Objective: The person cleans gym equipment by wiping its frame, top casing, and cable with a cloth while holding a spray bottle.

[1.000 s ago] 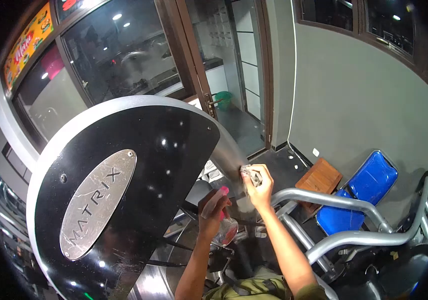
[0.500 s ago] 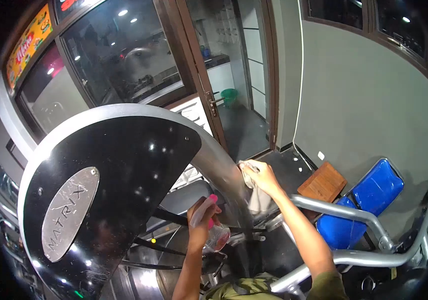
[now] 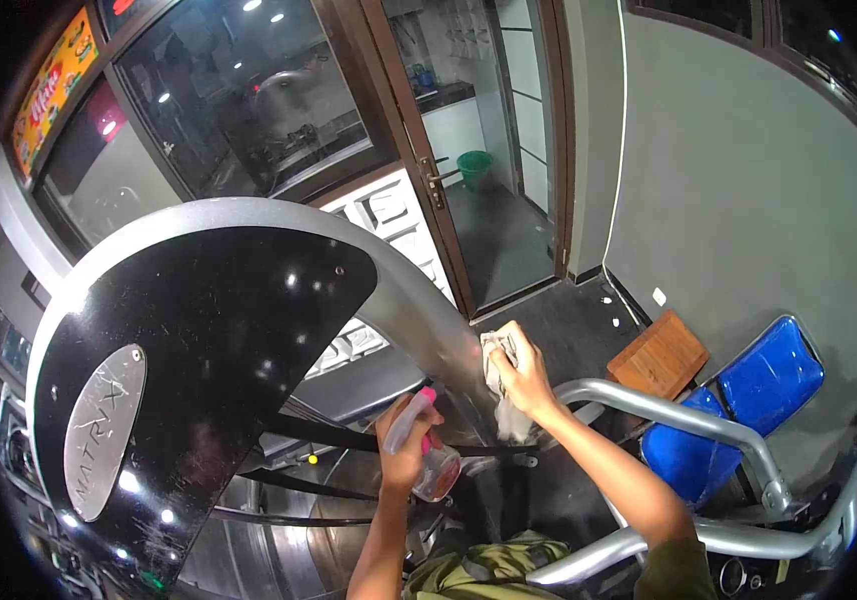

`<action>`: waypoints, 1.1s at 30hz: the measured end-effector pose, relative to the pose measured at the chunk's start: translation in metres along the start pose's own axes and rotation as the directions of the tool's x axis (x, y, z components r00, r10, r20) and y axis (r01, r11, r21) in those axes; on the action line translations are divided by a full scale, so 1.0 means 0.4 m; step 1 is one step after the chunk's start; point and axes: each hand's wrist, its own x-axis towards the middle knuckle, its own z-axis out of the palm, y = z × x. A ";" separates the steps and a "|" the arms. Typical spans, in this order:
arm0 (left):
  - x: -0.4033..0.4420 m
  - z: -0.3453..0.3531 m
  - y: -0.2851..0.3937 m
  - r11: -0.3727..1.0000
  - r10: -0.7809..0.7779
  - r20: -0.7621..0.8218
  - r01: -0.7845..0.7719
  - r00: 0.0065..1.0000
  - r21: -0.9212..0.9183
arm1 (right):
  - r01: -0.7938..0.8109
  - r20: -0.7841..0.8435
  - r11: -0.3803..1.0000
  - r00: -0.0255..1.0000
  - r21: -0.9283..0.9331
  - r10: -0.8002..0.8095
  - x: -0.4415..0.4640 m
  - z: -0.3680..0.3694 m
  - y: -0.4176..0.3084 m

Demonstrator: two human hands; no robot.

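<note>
My left hand (image 3: 402, 447) is wrapped round a clear spray bottle (image 3: 439, 474) with a pink and whitish spray head, held low in front of my body. Pinched in my right hand (image 3: 523, 378) is a crumpled pale cloth (image 3: 495, 362), its loose end hanging down. The cloth lies against the outer edge of a curved silver frame (image 3: 419, 312). That frame borders a black panel (image 3: 239, 310) on a gym machine, which carries an oval metal MATRIX plate (image 3: 106, 432). Black bars or cables run behind the bottle.
Silver tubular handles (image 3: 671, 408) curve around my right arm. Beyond them stand a blue padded chair (image 3: 771, 375) and a wooden board or stool (image 3: 660, 356). A glass door (image 3: 494, 200) with a brown frame is ahead, with a green bucket (image 3: 476, 171) behind it. A grey wall rises on the right.
My right hand has moved slightly down with the cloth along the silver frame. The left hand keeps the spray bottle in nearly the same place. The camera view has shifted a little.
</note>
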 end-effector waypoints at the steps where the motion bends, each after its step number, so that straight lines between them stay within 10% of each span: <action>1: -0.005 0.012 -0.002 1.000 0.011 -0.015 -0.011 1.000 -0.013 | 0.087 -0.010 0.994 0.996 -0.065 -0.088 0.004 -0.003 0.006; 4: 0.010 0.037 0.000 0.985 0.088 -0.059 -0.078 0.994 0.155 | 0.259 -0.072 0.958 0.961 -0.123 -0.268 0.047 -0.009 -0.026; 8: 0.019 0.047 0.017 0.997 0.012 -0.069 -0.007 0.998 0.080 | 0.064 -0.119 0.983 0.992 0.172 -0.044 0.056 -0.037 -0.090; 19: 0.005 -0.005 0.005 0.984 0.056 -0.038 -0.061 0.998 -0.167 | 0.481 -0.117 0.799 0.827 -0.361 -0.550 -0.026 0.141 -0.138; 27: 0.005 -0.061 -0.025 0.985 0.123 0.050 -0.116 0.991 -0.125 | 0.142 -0.470 0.935 0.834 -0.326 -0.291 -0.158 0.174 0.059; 33: -0.006 -0.059 -0.002 0.997 0.074 0.052 -0.074 0.996 -0.012 | 0.360 -0.377 0.810 0.747 -0.462 -0.547 -0.076 0.231 -0.144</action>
